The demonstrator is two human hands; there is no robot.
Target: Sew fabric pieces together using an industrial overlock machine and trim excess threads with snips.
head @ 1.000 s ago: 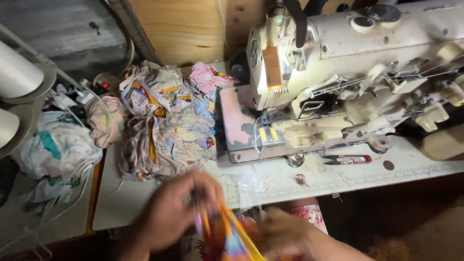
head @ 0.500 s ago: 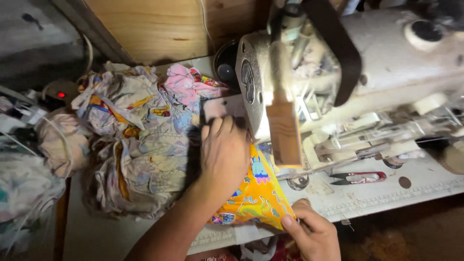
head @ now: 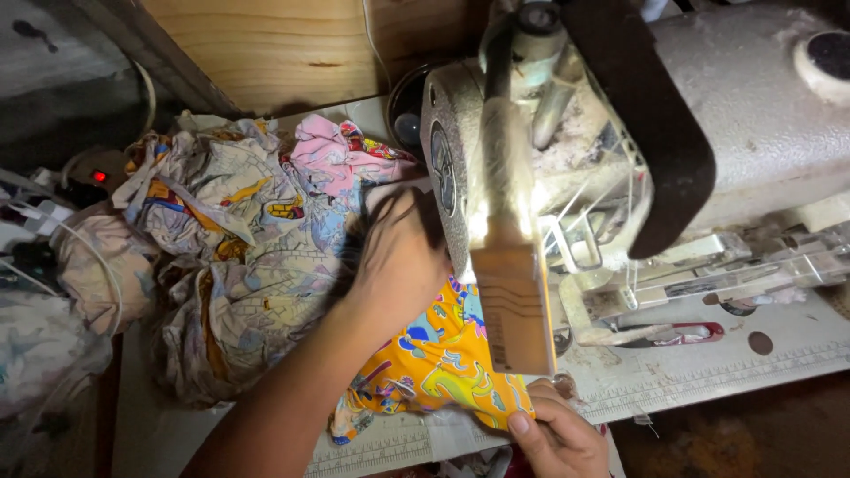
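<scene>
A bright orange printed fabric piece [head: 434, 363] lies on the white sewing table [head: 708, 372], reaching under the head of the cream industrial sewing machine [head: 620, 159]. My left hand [head: 398, 257] lies flat on the far end of the fabric, close to the machine's left face. My right hand [head: 553, 438] pinches the fabric's near edge at the table front. The needle area is hidden behind the machine head.
A heap of pale printed fabric pieces [head: 239, 257] with a pink one [head: 332, 155] fills the table's left. Red-handled snips [head: 682, 335] lie under the machine arm. A power strip with a red light [head: 97, 175] sits far left. Wooden board [head: 266, 44] behind.
The orange fabric came up from the table's front edge onto the table beside the machine. My left hand moved forward onto it; the camera has moved closer to the machine.
</scene>
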